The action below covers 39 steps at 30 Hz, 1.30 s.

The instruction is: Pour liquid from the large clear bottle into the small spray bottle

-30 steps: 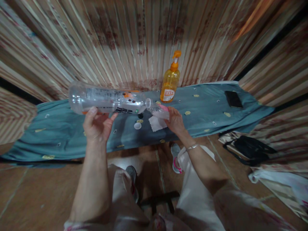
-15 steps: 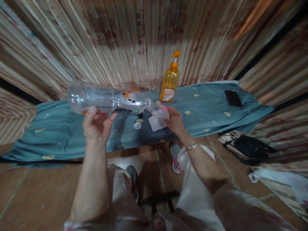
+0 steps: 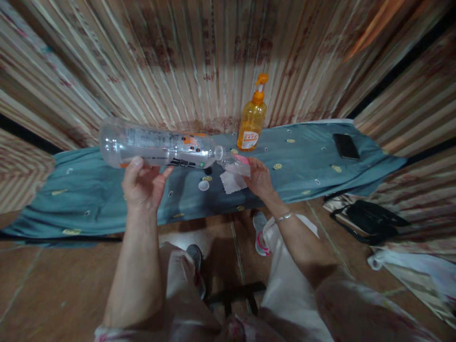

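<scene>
My left hand [image 3: 144, 185] is closed on a large clear plastic bottle [image 3: 156, 145] with printed black and orange markings. It lies nearly level in the air, its mouth pointing right. Closed around a small clear plastic bottle [image 3: 233, 165] with a pink patch is my right hand [image 3: 259, 178]. The mouths of the two bottles meet or nearly meet; I cannot tell whether liquid passes between them. Beneath them on the cloth are a white cap [image 3: 204, 185], a dark cap [image 3: 208, 171] partly hidden by the large bottle, and a white scalloped paper [image 3: 231, 183].
An orange pump bottle [image 3: 252, 121] stands at the back of the narrow table, whose teal cloth [image 3: 302, 166] hangs over the edge. A black phone [image 3: 345, 146] lies at the right. Behind is a striped curtain [image 3: 178, 61]. A black bag [image 3: 370, 219] sits low at the right.
</scene>
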Each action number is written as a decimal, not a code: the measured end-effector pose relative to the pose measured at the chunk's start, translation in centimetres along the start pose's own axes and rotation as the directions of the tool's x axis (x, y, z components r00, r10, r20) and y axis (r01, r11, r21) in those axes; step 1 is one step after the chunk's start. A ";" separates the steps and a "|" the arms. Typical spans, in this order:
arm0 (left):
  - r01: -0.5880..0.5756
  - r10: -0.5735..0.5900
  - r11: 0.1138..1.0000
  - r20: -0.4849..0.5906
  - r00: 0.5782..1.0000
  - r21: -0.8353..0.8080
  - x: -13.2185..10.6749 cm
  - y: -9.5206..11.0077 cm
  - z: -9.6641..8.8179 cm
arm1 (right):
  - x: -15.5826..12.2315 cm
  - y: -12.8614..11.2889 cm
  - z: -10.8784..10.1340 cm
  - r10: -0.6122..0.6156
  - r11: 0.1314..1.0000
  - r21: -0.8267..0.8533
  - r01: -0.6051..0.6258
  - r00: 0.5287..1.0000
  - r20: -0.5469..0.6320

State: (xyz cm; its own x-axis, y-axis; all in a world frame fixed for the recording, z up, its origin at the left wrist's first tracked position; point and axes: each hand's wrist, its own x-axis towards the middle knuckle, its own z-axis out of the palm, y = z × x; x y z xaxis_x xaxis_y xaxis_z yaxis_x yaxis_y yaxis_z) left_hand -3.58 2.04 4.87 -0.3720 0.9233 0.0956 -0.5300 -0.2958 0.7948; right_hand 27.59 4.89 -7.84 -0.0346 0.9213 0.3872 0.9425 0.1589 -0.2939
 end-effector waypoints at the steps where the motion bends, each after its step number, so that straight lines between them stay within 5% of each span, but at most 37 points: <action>1: 0.000 0.000 1.000 0.002 1.000 -0.002 0.0 0.0 0.0 | 0.0 0.0 0.0 0.000 1.000 -0.001 0.000 1.000 0.002; 39: 0.017 -0.019 0.999 -0.074 0.997 -0.032 -0.5 0.6 1.6 | 0.0 0.1 0.3 -0.015 1.000 0.006 0.015 1.000 -0.019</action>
State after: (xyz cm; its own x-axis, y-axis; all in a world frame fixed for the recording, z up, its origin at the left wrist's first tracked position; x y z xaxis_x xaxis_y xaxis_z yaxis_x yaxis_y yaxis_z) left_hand -2.44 1.76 6.28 -0.4170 0.9082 0.0356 -0.5603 -0.2877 0.7768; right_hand 27.59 4.96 -8.12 -0.0424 0.9121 0.4078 0.9400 0.1747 -0.2930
